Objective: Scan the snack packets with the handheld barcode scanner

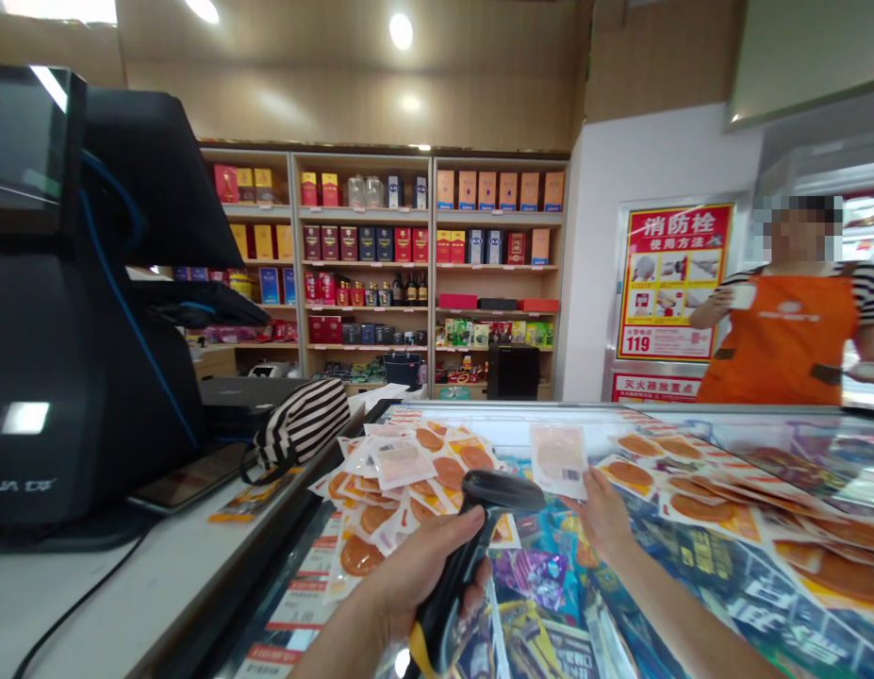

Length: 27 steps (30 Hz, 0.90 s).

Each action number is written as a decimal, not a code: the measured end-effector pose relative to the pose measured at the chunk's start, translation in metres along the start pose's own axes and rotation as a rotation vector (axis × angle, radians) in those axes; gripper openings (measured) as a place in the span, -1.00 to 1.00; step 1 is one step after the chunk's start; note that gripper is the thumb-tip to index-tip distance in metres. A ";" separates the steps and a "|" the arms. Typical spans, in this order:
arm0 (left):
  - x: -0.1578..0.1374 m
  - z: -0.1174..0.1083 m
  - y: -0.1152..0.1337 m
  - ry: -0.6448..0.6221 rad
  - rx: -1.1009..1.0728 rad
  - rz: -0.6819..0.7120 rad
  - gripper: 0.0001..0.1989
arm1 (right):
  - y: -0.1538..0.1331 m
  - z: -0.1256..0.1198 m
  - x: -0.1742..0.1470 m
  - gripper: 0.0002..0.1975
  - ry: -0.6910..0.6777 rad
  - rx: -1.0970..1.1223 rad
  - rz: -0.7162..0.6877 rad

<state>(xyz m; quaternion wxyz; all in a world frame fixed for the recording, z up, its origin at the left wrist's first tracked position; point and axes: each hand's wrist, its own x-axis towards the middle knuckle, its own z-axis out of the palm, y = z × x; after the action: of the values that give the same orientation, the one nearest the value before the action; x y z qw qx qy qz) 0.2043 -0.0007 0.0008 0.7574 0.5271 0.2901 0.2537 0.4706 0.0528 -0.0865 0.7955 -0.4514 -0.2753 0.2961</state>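
Wood-framed shelves [432,283] of boxed goods fill the far wall, behind a glass-topped case [507,429] and, at left, a desk [160,566] bearing a black register [61,377] and a striped pouch [305,422]. A person in an orange apron [783,325] stands beyond the case at right. On the glass, a loose left pile [408,462] of packets and a spread-out right pile [698,500] flank the hands. The left hand [422,556] is wrapped around the handle of a black scanner [500,492], its head just beside the left pile; a low swing could probably nudge those overlapping packets across the smooth glass. The right hand [606,514] pinches one flat packet [558,457] by its lower right edge, above the case; so slight a grip might let it slip. Smallest, its barcode [570,474] could misread if the film creases or catches glare.
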 end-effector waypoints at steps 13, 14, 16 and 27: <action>-0.002 0.003 -0.002 -0.001 0.026 0.043 -0.63 | 0.001 0.003 -0.004 -0.60 0.054 0.021 0.012; -0.002 0.003 -0.002 0.012 0.021 0.047 -0.64 | 0.000 0.003 -0.004 -0.60 0.055 0.024 0.009; 0.000 0.001 -0.001 0.024 0.018 0.045 -0.64 | 0.000 0.003 -0.004 -0.60 0.044 0.024 0.000; -0.003 0.002 0.001 -0.049 0.056 0.102 -0.65 | 0.003 0.003 -0.004 -0.63 0.023 0.014 -0.007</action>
<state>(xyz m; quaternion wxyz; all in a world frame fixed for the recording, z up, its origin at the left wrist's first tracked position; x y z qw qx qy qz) 0.2032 -0.0036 0.0028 0.7356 0.5680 0.2510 0.2706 0.4650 0.0525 -0.0881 0.8027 -0.4483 -0.2655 0.2901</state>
